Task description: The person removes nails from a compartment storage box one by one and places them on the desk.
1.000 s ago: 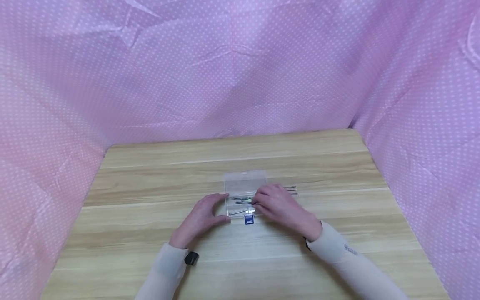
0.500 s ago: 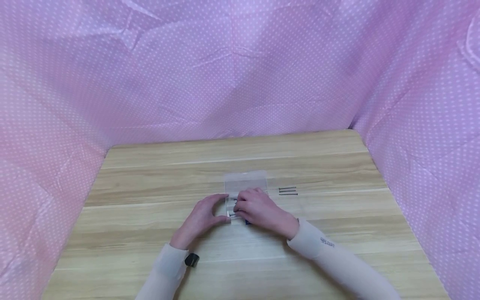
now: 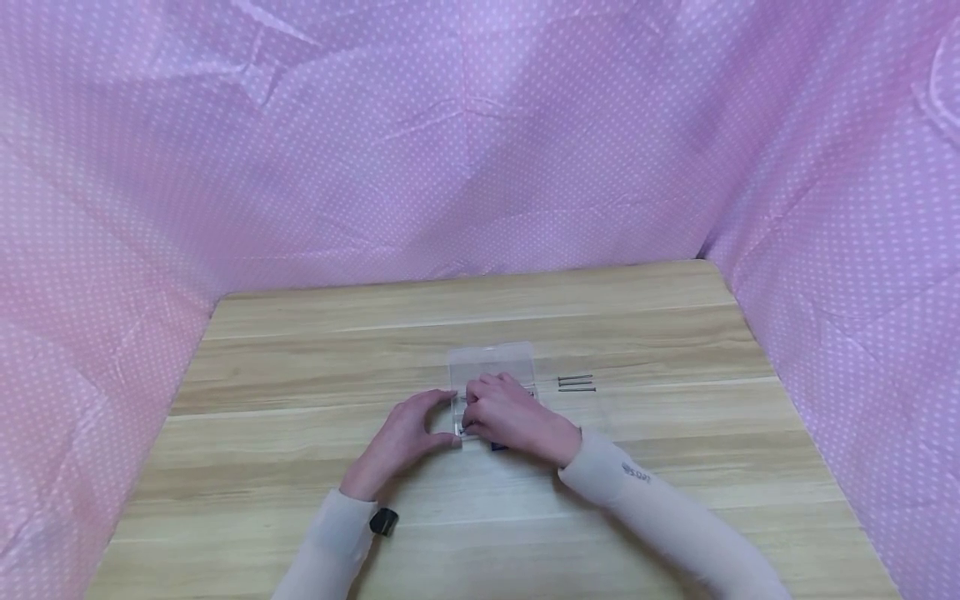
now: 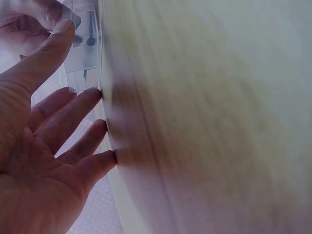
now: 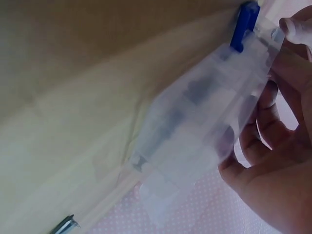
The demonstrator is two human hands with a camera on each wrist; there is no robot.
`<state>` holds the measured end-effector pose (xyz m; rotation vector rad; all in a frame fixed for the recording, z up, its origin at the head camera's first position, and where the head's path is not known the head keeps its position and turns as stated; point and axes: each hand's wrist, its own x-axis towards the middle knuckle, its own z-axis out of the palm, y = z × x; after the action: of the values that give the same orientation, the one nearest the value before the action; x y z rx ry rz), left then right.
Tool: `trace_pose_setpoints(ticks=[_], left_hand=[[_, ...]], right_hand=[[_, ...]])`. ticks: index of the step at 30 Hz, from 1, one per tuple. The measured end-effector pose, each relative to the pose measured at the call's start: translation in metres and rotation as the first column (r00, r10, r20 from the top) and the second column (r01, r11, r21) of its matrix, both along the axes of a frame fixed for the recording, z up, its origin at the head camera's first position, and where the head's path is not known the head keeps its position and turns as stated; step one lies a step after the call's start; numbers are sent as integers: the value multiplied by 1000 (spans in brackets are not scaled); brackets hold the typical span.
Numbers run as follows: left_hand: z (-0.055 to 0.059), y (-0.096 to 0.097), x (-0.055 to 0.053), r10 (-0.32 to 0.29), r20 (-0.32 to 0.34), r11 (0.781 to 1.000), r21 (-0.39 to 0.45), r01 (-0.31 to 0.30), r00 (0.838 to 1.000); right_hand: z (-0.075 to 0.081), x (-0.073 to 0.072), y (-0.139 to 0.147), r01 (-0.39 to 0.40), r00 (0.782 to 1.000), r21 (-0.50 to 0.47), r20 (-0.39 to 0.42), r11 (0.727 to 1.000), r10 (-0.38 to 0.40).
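A clear plastic box [image 3: 491, 363] stands on the table with its lid raised at the back. My left hand [image 3: 405, 429] spans the box's left end, thumb at the front corner and fingers at the back one. In the left wrist view, long metal screws [image 4: 91, 29] show through the wall. My right hand [image 3: 510, 417] reaches over the box, bent fingers down inside its left part, close to a screw's head. I cannot tell whether those fingers hold the screw. A blue latch [image 5: 245, 24] hangs on the box's front, partly hidden by the hand in the head view.
Several long screws [image 3: 575, 384] lie side by side on the table just right of the box. The wooden table [image 3: 315, 350] is bordered by pink dotted cloth [image 3: 450, 167] behind and at both sides.
My right hand has moved left from the box's right side to its left part, uncovering the row of screws on the table. My left hand has stayed at the box's end.
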<state>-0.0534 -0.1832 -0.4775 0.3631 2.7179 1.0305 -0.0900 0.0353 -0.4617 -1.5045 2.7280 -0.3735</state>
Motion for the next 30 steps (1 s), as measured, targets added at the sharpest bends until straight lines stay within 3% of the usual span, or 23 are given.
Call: trace_pose_setpoints(ticks=[9,30], left_hand=[[-1,-1,0,-15,-31,1000,-1,15,999],[1,-1,0,-1,-6,1000,-3,1,1000]], right_hand=[[1,-7,-4,-22,999,53,25,998,21],[1,-7,-10,-18,1000,134,8,991,17]])
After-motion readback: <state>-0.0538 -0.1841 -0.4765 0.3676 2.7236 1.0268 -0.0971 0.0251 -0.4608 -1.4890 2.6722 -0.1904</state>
